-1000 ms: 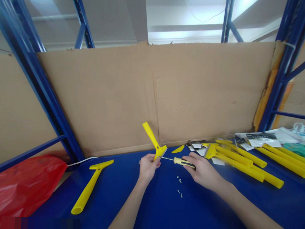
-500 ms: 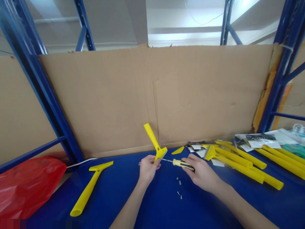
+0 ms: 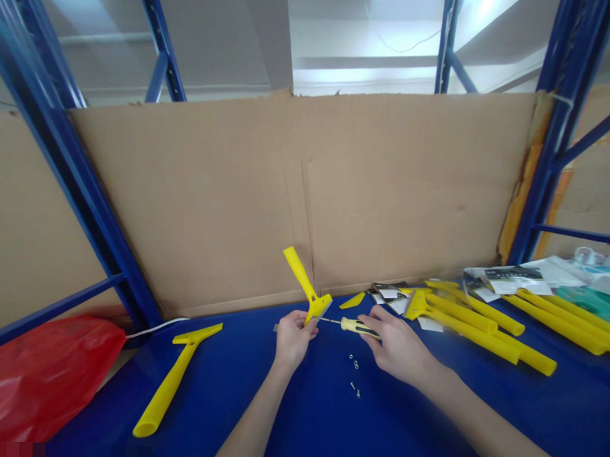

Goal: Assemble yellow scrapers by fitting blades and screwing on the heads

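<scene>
Between the two hands, the screwdriver (image 3: pixel 354 326) points leftward, shaft tip at the head of the yellow scraper (image 3: pixel 311 297); whether it is seated in a screw is too small to tell. Left hand (image 3: pixel 292 338): fingers closed in a pinch on the scraper head's near end, handle slanting up and away beyond the fingers. Right hand (image 3: pixel 394 338): fingers wrapped round the screwdriver's grip, none extended. Change over the last second: slight; view shifts a little, both grips and the tip's contact area stay much as they were; any turning of the grip cannot be told. Judgement: fastening work at the head is in progress, not shown as finished. Nearer than the right hand, on the blue table (image 3: pixel 308 415): small metal rings (image 3: pixel 355 365) and screws (image 3: pixel 358 393), loose; just beyond it, a flat yellow piece (image 3: pixel 352 301); well left of the left hand, another yellow scraper (image 3: pixel 169 387).
</scene>
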A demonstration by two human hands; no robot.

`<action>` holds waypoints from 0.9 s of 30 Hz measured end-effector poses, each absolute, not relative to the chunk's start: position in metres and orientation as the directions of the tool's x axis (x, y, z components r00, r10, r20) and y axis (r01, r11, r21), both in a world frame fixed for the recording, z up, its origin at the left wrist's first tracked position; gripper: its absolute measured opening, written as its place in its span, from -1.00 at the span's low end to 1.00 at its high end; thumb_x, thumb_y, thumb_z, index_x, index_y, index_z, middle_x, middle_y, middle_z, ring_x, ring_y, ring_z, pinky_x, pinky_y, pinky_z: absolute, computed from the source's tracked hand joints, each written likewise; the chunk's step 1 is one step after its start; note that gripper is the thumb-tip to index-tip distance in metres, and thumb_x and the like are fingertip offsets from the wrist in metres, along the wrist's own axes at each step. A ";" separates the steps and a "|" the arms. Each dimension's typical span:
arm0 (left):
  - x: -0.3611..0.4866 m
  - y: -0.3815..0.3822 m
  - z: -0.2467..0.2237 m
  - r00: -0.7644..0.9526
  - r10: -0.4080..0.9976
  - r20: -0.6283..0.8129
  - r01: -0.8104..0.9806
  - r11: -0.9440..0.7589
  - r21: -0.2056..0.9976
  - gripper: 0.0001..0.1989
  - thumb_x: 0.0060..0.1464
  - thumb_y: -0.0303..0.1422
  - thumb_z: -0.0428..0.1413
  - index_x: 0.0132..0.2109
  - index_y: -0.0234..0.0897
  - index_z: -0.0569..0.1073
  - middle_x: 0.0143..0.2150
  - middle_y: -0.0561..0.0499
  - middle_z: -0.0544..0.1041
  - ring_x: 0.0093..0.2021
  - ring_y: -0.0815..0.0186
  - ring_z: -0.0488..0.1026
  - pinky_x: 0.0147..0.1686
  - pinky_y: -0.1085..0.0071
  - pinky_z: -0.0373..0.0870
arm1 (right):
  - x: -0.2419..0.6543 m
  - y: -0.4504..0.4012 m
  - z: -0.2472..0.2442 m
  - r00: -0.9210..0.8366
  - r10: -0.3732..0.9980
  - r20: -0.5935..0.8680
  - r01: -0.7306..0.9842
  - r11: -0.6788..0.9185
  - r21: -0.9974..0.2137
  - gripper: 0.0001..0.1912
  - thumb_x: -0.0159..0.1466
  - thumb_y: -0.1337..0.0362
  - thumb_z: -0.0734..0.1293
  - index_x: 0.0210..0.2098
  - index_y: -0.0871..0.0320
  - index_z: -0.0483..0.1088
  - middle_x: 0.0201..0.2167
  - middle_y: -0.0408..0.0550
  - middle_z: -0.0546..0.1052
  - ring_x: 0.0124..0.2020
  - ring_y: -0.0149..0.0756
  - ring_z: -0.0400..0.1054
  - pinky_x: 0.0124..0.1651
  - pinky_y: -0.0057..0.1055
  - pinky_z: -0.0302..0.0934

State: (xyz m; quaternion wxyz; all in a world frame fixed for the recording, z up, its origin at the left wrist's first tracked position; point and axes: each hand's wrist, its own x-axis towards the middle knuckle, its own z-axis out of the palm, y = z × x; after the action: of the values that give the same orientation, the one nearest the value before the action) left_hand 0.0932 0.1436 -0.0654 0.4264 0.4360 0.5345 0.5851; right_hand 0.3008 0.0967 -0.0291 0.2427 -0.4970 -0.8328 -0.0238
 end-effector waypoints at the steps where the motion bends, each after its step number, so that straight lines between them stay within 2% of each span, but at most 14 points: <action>1: 0.093 0.144 -0.065 -0.257 0.965 0.058 -0.029 -0.068 0.997 -0.83 -0.20 -0.53 0.29 -0.44 -0.39 0.43 -0.61 0.05 0.50 -0.62 0.41 0.46 -0.53 0.51 0.46 | 0.300 0.096 -0.030 -0.390 0.809 0.440 0.838 0.510 -0.194 -0.72 0.24 0.37 0.17 -0.11 0.15 0.41 -0.23 0.03 0.42 -0.40 -0.28 0.41 -0.29 -0.36 0.30; 6: 0.094 0.145 -0.065 -0.271 0.959 0.081 0.023 -0.077 0.997 -0.86 -0.17 -0.55 0.25 -0.45 -0.38 0.42 -0.62 0.07 0.48 -0.62 0.41 0.44 -0.54 0.50 0.45 | 0.295 0.085 -0.029 -0.378 0.719 0.584 0.764 0.598 -0.242 -0.60 0.13 0.46 0.20 -0.01 0.19 0.28 -0.03 0.14 0.26 -0.40 -0.34 0.37 -0.28 -0.33 0.33; 8: 0.094 0.146 -0.066 -0.277 0.957 0.089 0.050 -0.079 0.996 -0.88 -0.15 -0.56 0.22 -0.45 -0.37 0.40 -0.61 0.07 0.48 -0.62 0.40 0.44 -0.53 0.49 0.44 | 0.291 0.079 -0.026 -0.387 0.695 0.606 0.714 0.641 -0.280 -0.60 0.07 0.51 0.19 -0.09 0.18 0.27 -0.08 0.11 0.30 -0.39 -0.33 0.36 -0.31 -0.36 0.31; 11: 0.094 0.148 -0.071 -0.264 0.952 0.158 0.159 -0.118 0.980 -0.93 -0.09 -0.53 0.16 -0.43 -0.34 0.40 -0.57 0.06 0.49 -0.58 0.37 0.46 -0.54 0.48 0.41 | 0.284 0.075 -0.022 -0.361 0.694 0.623 0.645 0.668 -0.371 -0.82 0.17 0.44 0.18 -0.24 0.13 0.27 -0.30 -0.02 0.42 -0.44 -0.34 0.35 -0.39 -0.43 0.26; 13: 0.093 0.149 -0.075 -0.225 0.945 0.238 0.288 -0.169 0.943 -0.96 -0.07 -0.51 0.13 -0.41 -0.33 0.41 -0.53 0.03 0.51 -0.55 0.35 0.47 -0.54 0.49 0.39 | 0.280 0.076 -0.021 -0.221 0.741 0.634 0.633 0.603 -0.485 -0.92 0.25 0.29 0.16 -0.30 0.11 0.27 -0.46 -0.11 0.43 -0.55 -0.36 0.32 -0.46 -0.44 0.21; 15: 0.093 0.150 -0.079 -0.186 0.932 0.312 0.405 -0.216 0.888 -0.98 -0.06 -0.49 0.12 -0.40 -0.31 0.41 -0.51 0.02 0.53 -0.52 0.34 0.48 -0.53 0.49 0.36 | 0.279 0.080 -0.020 -0.025 0.783 0.622 0.621 0.500 -0.604 -0.82 0.27 0.16 0.15 -0.25 0.12 0.27 -0.52 -0.13 0.44 -0.59 -0.35 0.31 -0.49 -0.43 0.19; 18: 0.094 0.152 -0.082 -0.194 0.927 0.322 0.438 -0.212 0.874 -0.99 -0.04 -0.45 0.10 -0.39 -0.30 0.42 -0.51 0.00 0.54 -0.51 0.32 0.49 -0.53 0.49 0.35 | 0.282 0.085 -0.021 0.107 0.787 0.608 0.560 0.458 -0.691 -0.68 0.20 0.14 0.21 -0.09 0.14 0.19 -0.36 -0.06 0.47 -0.48 -0.30 0.38 -0.47 -0.42 0.22; 20: 0.094 0.152 -0.083 -0.223 0.930 0.293 0.406 -0.185 0.895 -0.95 -0.04 -0.41 0.11 -0.39 -0.30 0.42 -0.50 -0.01 0.55 -0.51 0.32 0.50 -0.53 0.49 0.36 | 0.285 0.087 -0.022 0.066 0.799 0.597 0.537 0.476 -0.696 -0.70 0.16 0.18 0.22 -0.13 0.13 0.22 -0.35 -0.06 0.47 -0.47 -0.31 0.38 -0.48 -0.42 0.23; 22: 0.094 0.153 -0.084 -0.236 0.928 0.288 0.393 -0.179 0.902 -0.93 -0.06 -0.38 0.14 -0.39 -0.30 0.43 -0.50 -0.01 0.55 -0.51 0.31 0.51 -0.51 0.48 0.37 | 0.287 0.088 -0.022 0.039 0.814 0.579 0.579 0.453 -0.677 -0.83 0.20 0.18 0.18 -0.30 0.12 0.29 -0.48 -0.11 0.46 -0.51 -0.30 0.37 -0.47 -0.40 0.22; 24: 0.093 0.153 -0.084 -0.240 0.924 0.297 0.398 -0.185 0.899 -0.91 -0.08 -0.36 0.16 -0.40 -0.29 0.43 -0.50 -0.01 0.55 -0.51 0.31 0.51 -0.50 0.47 0.38 | 0.287 0.087 -0.023 0.072 0.800 0.596 0.644 0.419 -0.640 -0.77 0.23 0.14 0.14 -0.36 0.12 0.33 -0.48 -0.06 0.46 -0.48 -0.25 0.39 -0.42 -0.36 0.24; 27: 0.092 0.153 -0.084 -0.256 0.920 0.296 0.394 -0.180 0.901 -0.91 -0.07 -0.36 0.15 -0.39 -0.29 0.42 -0.50 -0.01 0.55 -0.51 0.30 0.51 -0.51 0.46 0.38 | 0.285 0.087 -0.024 0.058 0.789 0.611 0.625 0.449 -0.639 -0.66 0.21 0.14 0.18 -0.06 0.13 0.28 -0.16 0.07 0.45 -0.38 -0.24 0.41 -0.38 -0.32 0.29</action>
State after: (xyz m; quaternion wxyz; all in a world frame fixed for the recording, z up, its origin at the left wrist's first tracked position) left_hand 0.0918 0.1525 -0.0842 0.2488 0.5571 0.5899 0.5290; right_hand 0.2854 0.0871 -0.0245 0.5099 -0.5185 -0.6817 0.0808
